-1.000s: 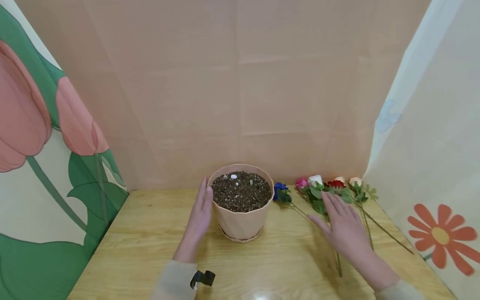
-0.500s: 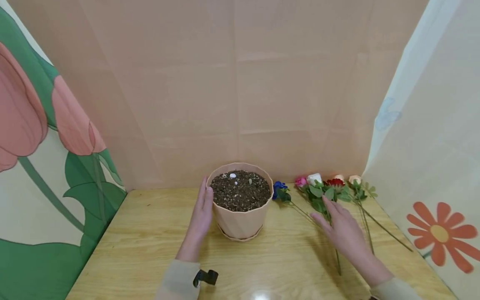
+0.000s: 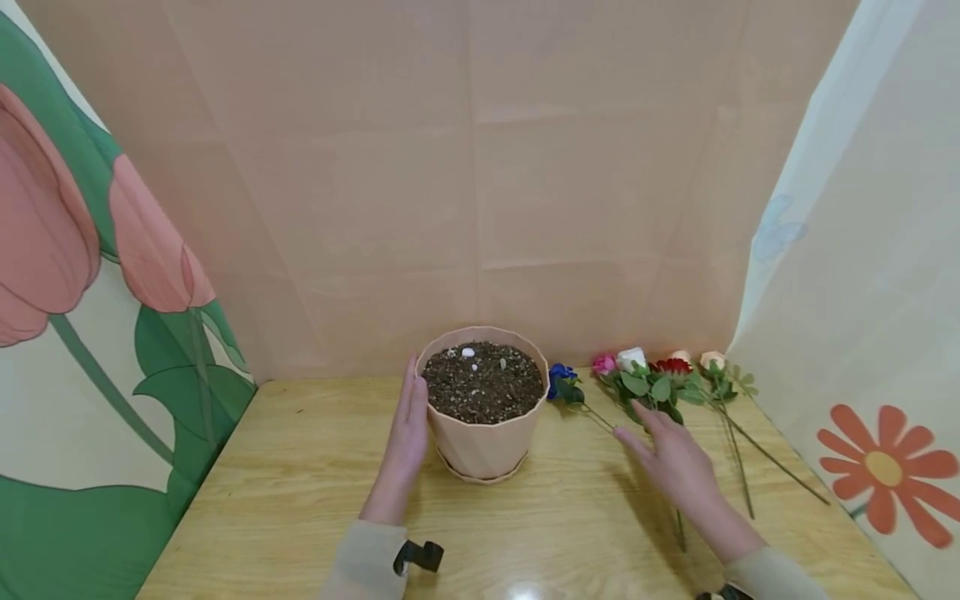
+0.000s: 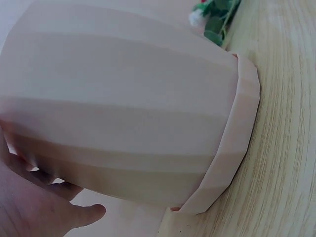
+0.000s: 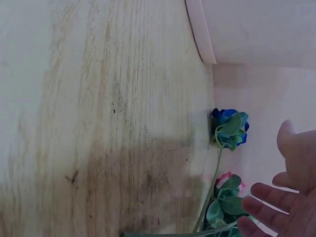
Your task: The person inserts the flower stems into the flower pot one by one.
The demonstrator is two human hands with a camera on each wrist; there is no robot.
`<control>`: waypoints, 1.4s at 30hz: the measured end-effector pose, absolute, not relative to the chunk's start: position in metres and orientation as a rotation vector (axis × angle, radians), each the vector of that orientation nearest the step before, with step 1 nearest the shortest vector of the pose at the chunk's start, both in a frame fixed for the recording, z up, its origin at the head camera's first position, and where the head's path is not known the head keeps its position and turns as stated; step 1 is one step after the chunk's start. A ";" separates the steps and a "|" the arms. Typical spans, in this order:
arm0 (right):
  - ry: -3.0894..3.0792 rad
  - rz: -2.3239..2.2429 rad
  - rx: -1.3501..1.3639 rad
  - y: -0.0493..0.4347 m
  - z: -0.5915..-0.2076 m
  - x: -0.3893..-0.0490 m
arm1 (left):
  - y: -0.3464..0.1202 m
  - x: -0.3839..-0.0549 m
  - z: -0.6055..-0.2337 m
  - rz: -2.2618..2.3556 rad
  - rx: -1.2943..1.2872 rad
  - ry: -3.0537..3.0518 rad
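A pale pink flowerpot [image 3: 480, 450] filled with dark soil [image 3: 480, 392] stands upright on its saucer [image 4: 242, 118] at the middle of the table. My left hand [image 3: 406, 429] rests along the pot's left side with straight fingers; in the left wrist view its fingers [image 4: 64, 190] lie against the wall near the rim. Over the stems on the right, my right hand [image 3: 681, 467] is held with fingers spread and nothing in it. A blue flower [image 3: 561, 382] lies nearest the pot. Beyond it are a pink rose [image 3: 603, 364], a white rose [image 3: 631, 359] and a red flower [image 3: 670, 367].
Peach-coloured roses [image 3: 712, 361] lie at the far right, their long stems pointing toward the table's front. White pebbles [image 3: 468, 353] sit on the soil. The wooden table [image 3: 315, 475] meets a plain pink backdrop [image 3: 360, 208] behind, with flower-printed sheets on both sides.
My right hand has shifted slightly left and back toward me over the flower stems. The left hand stays at the pot's side, and the pot and flowers lie as before.
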State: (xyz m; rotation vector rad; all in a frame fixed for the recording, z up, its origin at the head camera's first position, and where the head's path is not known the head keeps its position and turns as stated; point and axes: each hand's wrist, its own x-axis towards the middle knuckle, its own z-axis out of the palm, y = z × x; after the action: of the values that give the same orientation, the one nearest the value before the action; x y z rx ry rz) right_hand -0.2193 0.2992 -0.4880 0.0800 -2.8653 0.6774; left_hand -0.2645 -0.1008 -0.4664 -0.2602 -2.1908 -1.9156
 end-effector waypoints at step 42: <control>-2.870 0.559 0.079 0.300 -0.520 -0.249 | -0.105 -0.269 -0.474 -2.008 -0.320 -2.163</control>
State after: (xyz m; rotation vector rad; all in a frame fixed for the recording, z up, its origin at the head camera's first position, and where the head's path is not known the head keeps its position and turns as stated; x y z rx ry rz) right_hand -0.2487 0.3003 -0.5200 0.0794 -2.8705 0.5588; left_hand -0.2687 -0.1045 -0.4741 -0.3197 -2.1628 -2.0084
